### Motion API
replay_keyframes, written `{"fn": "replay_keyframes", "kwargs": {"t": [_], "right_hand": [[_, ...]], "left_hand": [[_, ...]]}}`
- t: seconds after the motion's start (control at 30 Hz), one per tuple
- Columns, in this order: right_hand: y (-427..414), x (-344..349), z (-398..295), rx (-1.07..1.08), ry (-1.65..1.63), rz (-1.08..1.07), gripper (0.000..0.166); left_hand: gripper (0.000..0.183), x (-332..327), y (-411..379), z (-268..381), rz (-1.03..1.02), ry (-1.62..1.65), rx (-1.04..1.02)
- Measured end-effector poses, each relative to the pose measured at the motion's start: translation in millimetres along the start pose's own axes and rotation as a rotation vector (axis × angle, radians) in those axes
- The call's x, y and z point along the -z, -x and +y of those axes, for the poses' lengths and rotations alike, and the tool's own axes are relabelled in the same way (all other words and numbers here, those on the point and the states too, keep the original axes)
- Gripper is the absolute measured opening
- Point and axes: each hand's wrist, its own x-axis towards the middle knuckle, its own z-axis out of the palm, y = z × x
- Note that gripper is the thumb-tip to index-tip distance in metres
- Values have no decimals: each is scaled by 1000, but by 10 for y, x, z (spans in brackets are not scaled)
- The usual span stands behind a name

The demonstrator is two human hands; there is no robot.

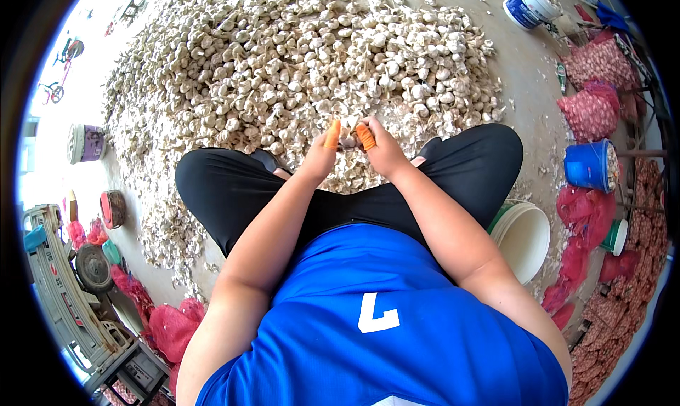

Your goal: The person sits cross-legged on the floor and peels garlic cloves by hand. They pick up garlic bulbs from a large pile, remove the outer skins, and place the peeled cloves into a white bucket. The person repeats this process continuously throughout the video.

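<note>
A wide pile of garlic bulbs (297, 71) spreads over the floor in front of my crossed legs. My left hand (325, 150) and my right hand (380, 147) are close together at its near edge, just above loose garlic skins (348, 173). Orange finger covers show on both hands. Between the hands is a small garlic bulb (348, 140), partly hidden by the fingers; which hand grips it is not clear. Something thin and dark shows by the right fingers, too small to name.
A white bucket (523, 241) stands beside my right knee. Farther right are a blue bucket (587, 164) and red mesh sacks of garlic (589, 114). At left are a pale bucket (85, 143), a red-topped round object (112, 209) and a vehicle (69, 294).
</note>
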Motion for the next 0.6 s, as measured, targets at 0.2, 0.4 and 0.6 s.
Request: {"fn": "replay_keyframes", "kwargs": {"t": [0.2, 0.4, 0.6], "right_hand": [[39, -51, 35, 16, -218, -137, 33], [137, 22, -211, -33, 198, -142, 55], [200, -12, -312, -10, -31, -122, 44]], "left_hand": [[40, -52, 46, -91, -2, 348, 32], [36, -120, 110, -110, -81, 418, 83], [39, -121, 118, -94, -52, 456, 183]]}}
